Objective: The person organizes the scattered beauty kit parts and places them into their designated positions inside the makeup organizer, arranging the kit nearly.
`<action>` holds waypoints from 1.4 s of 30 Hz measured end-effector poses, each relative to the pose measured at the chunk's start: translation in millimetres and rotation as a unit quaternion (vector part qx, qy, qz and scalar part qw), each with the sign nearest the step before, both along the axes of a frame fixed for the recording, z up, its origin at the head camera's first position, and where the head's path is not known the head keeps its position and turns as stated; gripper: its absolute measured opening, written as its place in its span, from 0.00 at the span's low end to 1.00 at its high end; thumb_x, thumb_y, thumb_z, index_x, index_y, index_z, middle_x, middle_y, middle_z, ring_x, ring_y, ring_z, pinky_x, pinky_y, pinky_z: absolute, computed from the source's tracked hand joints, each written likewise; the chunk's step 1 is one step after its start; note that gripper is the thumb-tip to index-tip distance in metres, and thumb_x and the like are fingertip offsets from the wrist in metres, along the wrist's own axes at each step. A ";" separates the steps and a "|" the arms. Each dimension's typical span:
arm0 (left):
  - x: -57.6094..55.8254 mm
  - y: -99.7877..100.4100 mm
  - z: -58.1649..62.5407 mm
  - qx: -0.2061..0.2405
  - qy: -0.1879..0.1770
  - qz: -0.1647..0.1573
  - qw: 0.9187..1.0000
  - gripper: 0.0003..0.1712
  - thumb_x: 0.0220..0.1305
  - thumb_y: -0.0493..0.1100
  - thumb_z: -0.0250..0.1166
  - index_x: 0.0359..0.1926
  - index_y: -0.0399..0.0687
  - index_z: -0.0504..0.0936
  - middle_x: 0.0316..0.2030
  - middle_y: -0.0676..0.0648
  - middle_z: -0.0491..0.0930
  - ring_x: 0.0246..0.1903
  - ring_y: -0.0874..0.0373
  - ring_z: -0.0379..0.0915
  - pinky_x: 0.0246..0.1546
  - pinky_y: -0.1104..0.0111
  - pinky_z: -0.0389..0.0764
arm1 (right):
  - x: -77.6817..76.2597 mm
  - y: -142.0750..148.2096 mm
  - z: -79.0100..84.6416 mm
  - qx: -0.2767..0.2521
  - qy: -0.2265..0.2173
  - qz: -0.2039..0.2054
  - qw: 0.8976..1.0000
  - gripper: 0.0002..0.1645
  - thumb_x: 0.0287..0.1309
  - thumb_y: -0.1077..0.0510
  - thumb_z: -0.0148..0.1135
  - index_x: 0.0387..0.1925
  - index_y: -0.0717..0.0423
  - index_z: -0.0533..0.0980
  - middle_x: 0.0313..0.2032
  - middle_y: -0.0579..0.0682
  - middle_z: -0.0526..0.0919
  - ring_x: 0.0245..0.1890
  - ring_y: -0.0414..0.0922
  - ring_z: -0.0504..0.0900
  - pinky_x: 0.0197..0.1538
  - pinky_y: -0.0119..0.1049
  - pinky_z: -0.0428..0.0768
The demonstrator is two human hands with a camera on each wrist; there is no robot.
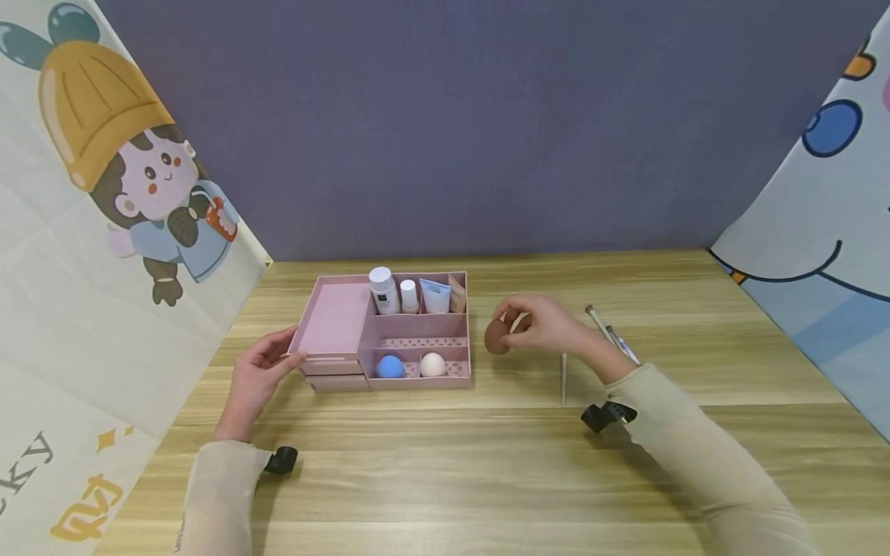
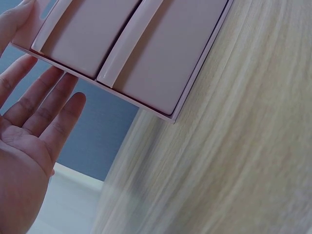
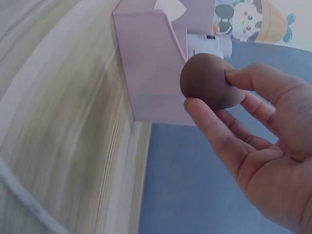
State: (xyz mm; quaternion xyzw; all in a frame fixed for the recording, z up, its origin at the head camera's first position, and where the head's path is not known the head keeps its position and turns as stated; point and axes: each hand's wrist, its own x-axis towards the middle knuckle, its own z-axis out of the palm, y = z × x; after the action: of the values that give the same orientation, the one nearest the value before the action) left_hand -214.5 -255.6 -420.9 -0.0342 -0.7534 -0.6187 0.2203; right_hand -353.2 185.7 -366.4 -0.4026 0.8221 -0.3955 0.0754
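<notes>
My right hand (image 1: 545,324) pinches a brown makeup sponge (image 1: 497,337) between thumb and fingers, above the table just right of a pink cosmetics organizer (image 1: 334,313). The right wrist view shows the sponge (image 3: 207,80) as smooth and rounded, near the organizer's side wall (image 3: 151,63). My left hand (image 1: 257,374) holds the organizer's front left corner, thumb over the front edge and fingers along the side. A blue sponge (image 1: 390,367) and a white sponge (image 1: 433,364) sit in the front compartments. The middle compartment (image 1: 424,326) shows its bare perforated wall.
In the back compartments stand a white bottle (image 1: 384,290), a smaller white-capped bottle (image 1: 409,296), a light blue tube (image 1: 434,296) and a tan packet (image 1: 457,293). Makeup brushes (image 1: 619,340) lie beyond my right forearm; another thin brush (image 1: 564,380) lies below that hand.
</notes>
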 end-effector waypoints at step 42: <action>1.6 1.2 1.0 0.006 -0.001 -0.001 1.000 0.23 0.61 0.26 0.67 0.58 0.29 0.77 0.51 0.58 0.83 0.50 0.70 0.78 0.47 0.80 0.79 | 18.3 -57.6 -14.4 -0.008 -0.009 0.066 0.998 0.16 0.49 0.72 0.69 0.40 0.58 0.79 0.35 0.51 0.85 0.36 0.44 0.84 0.40 0.33 0.86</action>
State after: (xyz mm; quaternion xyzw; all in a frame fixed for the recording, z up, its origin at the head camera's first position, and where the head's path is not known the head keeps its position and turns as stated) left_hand -212.9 -254.3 -419.9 -0.0328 -0.7496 -0.6235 0.2196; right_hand -334.9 128.2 -380.7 -0.4530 0.7898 -0.4000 0.1050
